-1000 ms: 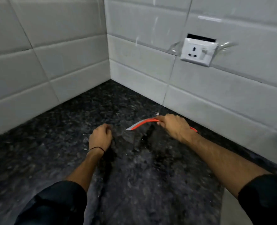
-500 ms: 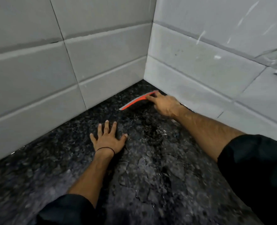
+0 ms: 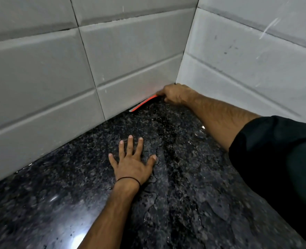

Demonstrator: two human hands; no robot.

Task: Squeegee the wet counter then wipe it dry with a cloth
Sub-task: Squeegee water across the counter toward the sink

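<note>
Granite counter (image 3: 49, 194) — wet, speckled, thin orange squeegee (image 3: 143, 104)

Left hand (image 3: 132, 164) lies palm down, fingers (image 3: 130, 144) spread straight, arm extended. Right hand (image 3: 175, 94) reaches farther forward, fingers curled, gripping the squeegee (image 3: 143, 104).

Black counter (image 3: 175, 203) speckled grey; squeegee (image 3: 143, 103) orange-red; wall tiles (image 3: 41, 69) pale grey; sleeve (image 3: 278, 159) dark.
</note>
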